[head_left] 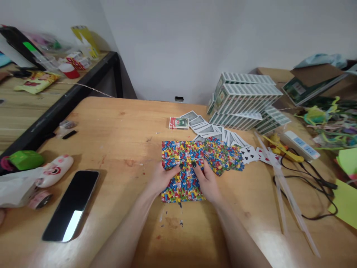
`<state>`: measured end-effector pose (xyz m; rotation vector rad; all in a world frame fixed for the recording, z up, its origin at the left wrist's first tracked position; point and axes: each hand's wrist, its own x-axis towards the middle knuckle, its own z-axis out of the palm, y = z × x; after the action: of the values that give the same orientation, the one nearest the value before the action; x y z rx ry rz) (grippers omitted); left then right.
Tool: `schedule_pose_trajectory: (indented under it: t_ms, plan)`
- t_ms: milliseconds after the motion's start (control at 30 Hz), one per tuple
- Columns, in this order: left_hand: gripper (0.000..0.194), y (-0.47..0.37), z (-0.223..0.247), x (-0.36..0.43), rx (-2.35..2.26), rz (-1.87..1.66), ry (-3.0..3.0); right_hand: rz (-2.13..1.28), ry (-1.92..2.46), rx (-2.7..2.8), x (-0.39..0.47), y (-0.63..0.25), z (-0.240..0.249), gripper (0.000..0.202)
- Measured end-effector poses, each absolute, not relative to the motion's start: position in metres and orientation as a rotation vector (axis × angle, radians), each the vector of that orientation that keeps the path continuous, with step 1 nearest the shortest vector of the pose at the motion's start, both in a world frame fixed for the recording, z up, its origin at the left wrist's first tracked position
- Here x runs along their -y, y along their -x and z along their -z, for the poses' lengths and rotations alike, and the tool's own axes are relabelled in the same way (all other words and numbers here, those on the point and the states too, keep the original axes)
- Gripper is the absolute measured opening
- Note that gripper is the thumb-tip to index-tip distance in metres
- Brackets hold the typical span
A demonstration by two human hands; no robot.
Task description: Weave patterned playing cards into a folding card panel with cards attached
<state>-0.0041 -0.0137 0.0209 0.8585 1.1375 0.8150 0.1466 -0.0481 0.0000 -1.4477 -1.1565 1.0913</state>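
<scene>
Between my hands is a flat, colourful patterned panel (192, 188), with seams dividing it into card-like rectangles. My left hand (161, 178) grips its left side, thumb lying on top and the other fingers mostly hidden. On the right side, my right hand (208, 182) holds it the same way. Loose cards with a similar multicoloured pattern (221, 154) lie just beyond my right hand. Behind them spread grey-backed playing cards (208, 129), and some face-up playing cards (249, 153) show clubs and hearts. A green and white card box (179, 123) sits behind the panel.
Stacked card boxes (245, 98) stand at the back right. A yellow glue gun (281, 147), its black cable, glue sticks (290, 197) and a power strip (300, 144) occupy the right. On the left lie a phone (71, 206) and a white squeeze toy (55, 170).
</scene>
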Motion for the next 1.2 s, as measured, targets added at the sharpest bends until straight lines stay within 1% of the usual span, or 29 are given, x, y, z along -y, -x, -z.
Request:
schedule_pose_trajectory:
  t_ms: [233, 400, 467, 600, 667, 833, 1200]
  plan:
    - [0.036, 0.003, -0.019, 0.014, -1.104, -0.795, -0.785, -1.171, 1.428, 1.072, 0.045, -0.151, -0.001, 0.029]
    - [0.033, 0.004, -0.021, 0.017, -1.01, -0.615, -0.845, -1.0, 1.494, 0.975, 0.04, -0.157, -0.004, 0.043]
    - [0.035, 0.004, -0.021, 0.016, -1.027, -0.633, -0.843, -0.968, 1.507, 0.995, 0.039, -0.157, -0.003, 0.045]
    - [0.038, 0.004, -0.019, 0.011, -1.223, -0.847, -0.855, -1.011, 1.508, 1.071, 0.041, -0.151, -0.002, 0.041]
    - [0.037, 0.005, -0.018, 0.009, -1.282, -0.895, -0.917, -1.03, 1.5, 1.09, 0.043, -0.148, -0.002, 0.04]
    - [0.028, 0.007, -0.016, 0.01, -1.279, -0.881, -0.992, -1.06, 1.471, 1.133, 0.045, -0.145, -0.002, 0.037]
    - [0.026, 0.007, -0.016, 0.011, -1.261, -0.883, -0.998, -1.136, 1.466, 1.099, 0.045, -0.145, 0.0, 0.031]
